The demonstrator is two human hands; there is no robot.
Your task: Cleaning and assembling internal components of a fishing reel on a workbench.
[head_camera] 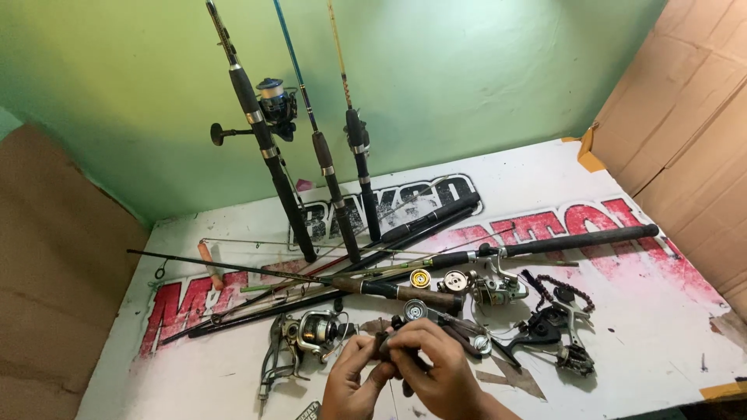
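White table (pixel 661 342), small dark reel part (pixel 387 344) between fingers (pixel 412 342)

Both hands were bare: the left hand (pixel 350 381) and the right hand (pixel 436 369) showed no gloves, rings, or sleeves at the wrists.

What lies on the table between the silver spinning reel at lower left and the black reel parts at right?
In the head view, the two hands lie between the silver spinning reel and the black reel parts, gripping a small dark part.
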